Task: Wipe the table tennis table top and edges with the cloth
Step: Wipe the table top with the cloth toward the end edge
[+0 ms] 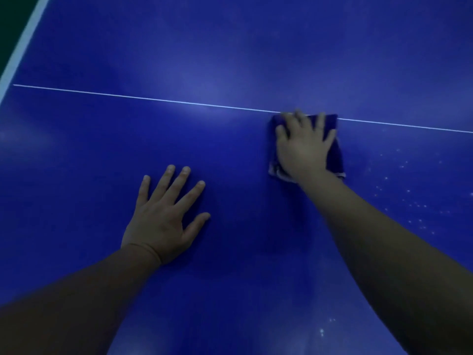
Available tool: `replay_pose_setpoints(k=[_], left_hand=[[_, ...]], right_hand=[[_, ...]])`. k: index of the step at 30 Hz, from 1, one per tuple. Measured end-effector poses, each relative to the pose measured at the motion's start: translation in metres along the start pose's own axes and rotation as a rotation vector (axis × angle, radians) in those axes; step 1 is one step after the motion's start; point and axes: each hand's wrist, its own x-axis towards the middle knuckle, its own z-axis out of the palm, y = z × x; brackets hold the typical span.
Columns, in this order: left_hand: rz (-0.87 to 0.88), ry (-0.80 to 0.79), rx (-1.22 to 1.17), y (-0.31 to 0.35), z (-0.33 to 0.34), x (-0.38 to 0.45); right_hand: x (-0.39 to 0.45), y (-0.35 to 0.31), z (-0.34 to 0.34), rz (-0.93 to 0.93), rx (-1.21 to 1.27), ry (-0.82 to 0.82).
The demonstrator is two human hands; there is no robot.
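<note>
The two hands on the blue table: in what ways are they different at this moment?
The right hand presses flat on a folded dark blue cloth; the left hand rests on the bare table. The right hand reaches farther, its fingertips at the thin white line; the left hand lies nearer the person. The left hand's fingers are spread wider. Both lie palm down with straight fingers.

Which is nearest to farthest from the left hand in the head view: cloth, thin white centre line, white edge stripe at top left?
From the left hand, flat on the blue table top:
1. Cloth, to its right, under the right hand.
2. Thin white centre line, straight ahead; too close to call against the cloth.
3. White edge stripe, far upper left, clearly farthest.
</note>
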Motion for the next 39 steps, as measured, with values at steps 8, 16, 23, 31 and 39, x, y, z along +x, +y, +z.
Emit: replay_pose_setpoints(k=[8,16,23,31,39], left_hand=[[-0.009,-0.042,0.033,0.000,-0.002,0.000],[-0.040,-0.097,0.118,0.008,-0.007,0.001],[-0.014,-0.019,-0.016,0.083,0.005,-0.052],[0.033,-0.084,0.011,0.132,0.032,-0.100],[0.027,-0.083,0.001,0.133,0.031,-0.101]], right_hand=[[-0.094,0.091,-0.019,-0.019,-0.097,-0.022],[0.012,0.067,-0.027,0.224,-0.001,0.030],[-0.162,0.055,-0.003,-0.394,-0.105,-0.111],[-0.141,0.138,-0.031,0.003,-0.065,-0.049],[-0.130,0.064,-0.008,-0.207,0.015,-0.065]])
